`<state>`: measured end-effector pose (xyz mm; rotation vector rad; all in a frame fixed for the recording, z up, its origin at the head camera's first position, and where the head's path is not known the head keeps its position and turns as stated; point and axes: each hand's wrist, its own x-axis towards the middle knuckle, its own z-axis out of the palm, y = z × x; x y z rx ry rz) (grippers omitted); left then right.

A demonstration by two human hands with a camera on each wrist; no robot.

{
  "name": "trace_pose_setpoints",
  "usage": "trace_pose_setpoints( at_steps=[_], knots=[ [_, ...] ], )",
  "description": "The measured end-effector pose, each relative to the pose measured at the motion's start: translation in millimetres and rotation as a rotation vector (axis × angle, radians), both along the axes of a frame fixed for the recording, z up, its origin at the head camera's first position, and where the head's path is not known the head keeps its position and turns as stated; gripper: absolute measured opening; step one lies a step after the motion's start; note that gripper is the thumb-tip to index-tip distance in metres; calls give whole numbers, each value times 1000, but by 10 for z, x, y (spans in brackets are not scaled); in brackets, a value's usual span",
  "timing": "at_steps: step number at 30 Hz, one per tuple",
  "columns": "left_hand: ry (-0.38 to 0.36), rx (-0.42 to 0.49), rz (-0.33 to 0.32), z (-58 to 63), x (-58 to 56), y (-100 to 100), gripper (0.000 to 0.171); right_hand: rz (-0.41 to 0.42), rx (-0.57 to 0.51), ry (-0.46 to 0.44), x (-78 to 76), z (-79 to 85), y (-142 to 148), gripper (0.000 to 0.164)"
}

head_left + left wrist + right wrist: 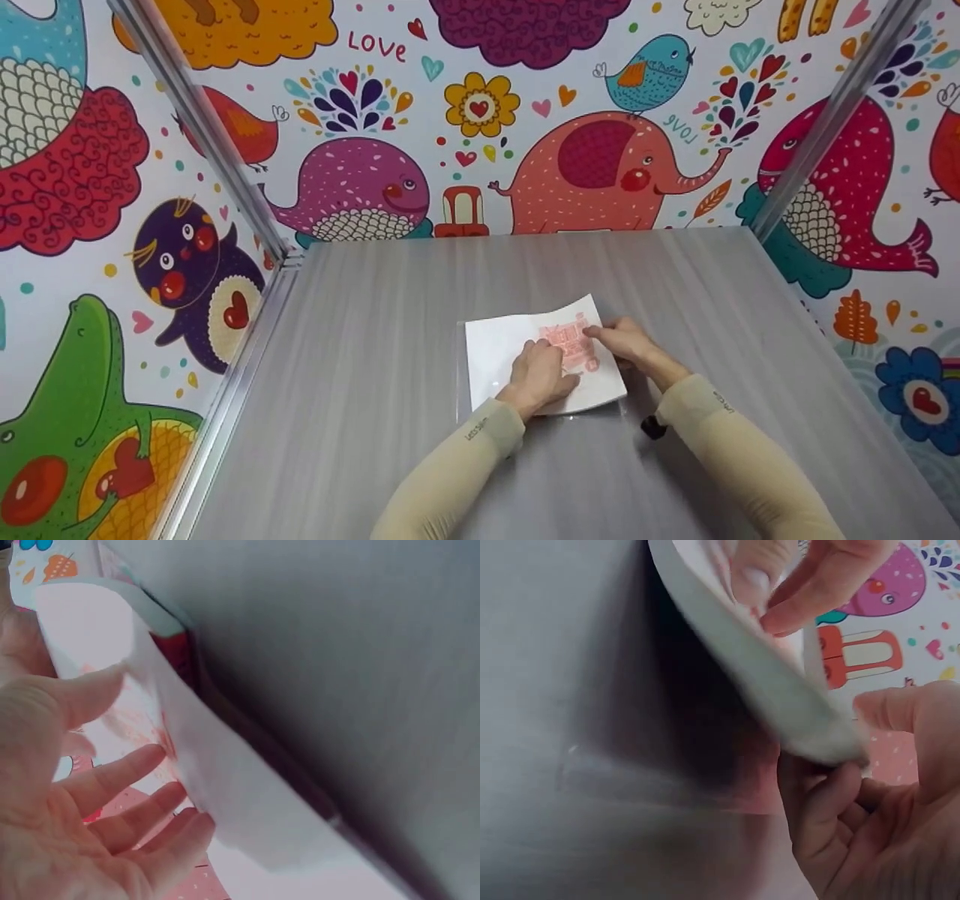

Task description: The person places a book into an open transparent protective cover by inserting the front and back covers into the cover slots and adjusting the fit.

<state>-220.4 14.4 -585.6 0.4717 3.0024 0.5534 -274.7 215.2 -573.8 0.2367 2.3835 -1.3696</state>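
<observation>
A book (491, 360) with white pages lies tilted on the table, a pinkish-red print (576, 346) on its upper page. My left hand (536, 375) rests on that page, and in the left wrist view its loosely bent fingertips touch the paper beside the print. At the right edge my right hand (634, 346) grips the book, thumb above and curled fingers beneath. The thick page block (757, 690) bends and stands raised on that side in the right wrist view. A strip of dark red cover (174, 652) shows underneath. Clear plastic (630, 791) sticks out below the pages.
The grey wood-grain table (360, 337) spreads around the book. Metal posts (202, 135) and rails frame the left and right sides. Walls printed with cartoon animals (600, 172) stand close behind and beside the table. A small black device (653, 427) hangs under the right wrist.
</observation>
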Motion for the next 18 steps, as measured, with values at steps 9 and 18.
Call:
trace_pose_setpoints(
  at_steps=[9,18],
  knots=[
    [-80,243,94,87,-25,-26,58,68,-56,80,52,272,-66,47],
    [-192,438,205,175,-26,-35,84,95,-135,76,123,403,-149,38]
  ],
)
